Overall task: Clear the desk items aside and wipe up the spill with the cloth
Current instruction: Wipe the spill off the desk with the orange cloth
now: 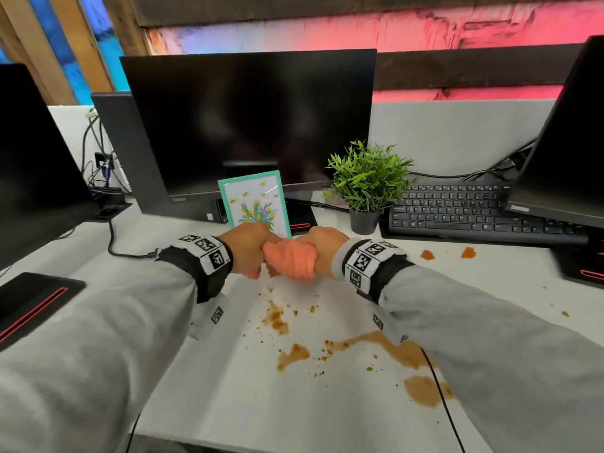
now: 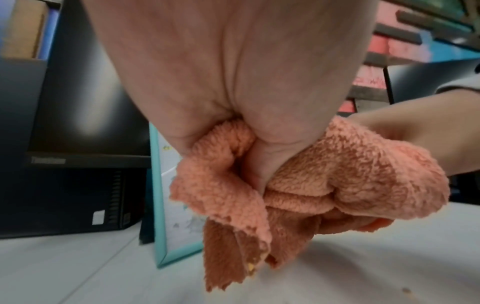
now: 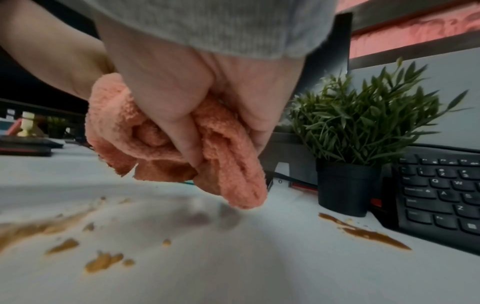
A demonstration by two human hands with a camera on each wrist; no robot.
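Note:
A bunched orange cloth (image 1: 291, 259) hangs just above the white desk (image 1: 228, 387), held between both hands. My left hand (image 1: 250, 248) grips its left end, and my right hand (image 1: 323, 248) grips its right end. Close up, the cloth (image 2: 324, 181) shows darker stained folds at the bottom, and the cloth (image 3: 228, 156) hangs from my curled fingers (image 3: 187, 131). Brown spill (image 1: 385, 348) lies in puddles and specks on the desk nearer me, with the spill (image 3: 103, 261) in front of the cloth. Two small brown blots (image 1: 428, 255) sit by the keyboard.
A teal-framed flower picture (image 1: 258, 204) leans behind the hands. A potted plant (image 1: 367, 184) and a black keyboard (image 1: 474, 210) stand at the right. Black monitors (image 1: 248, 119) line the back and both sides, with their bases and cables on the desk.

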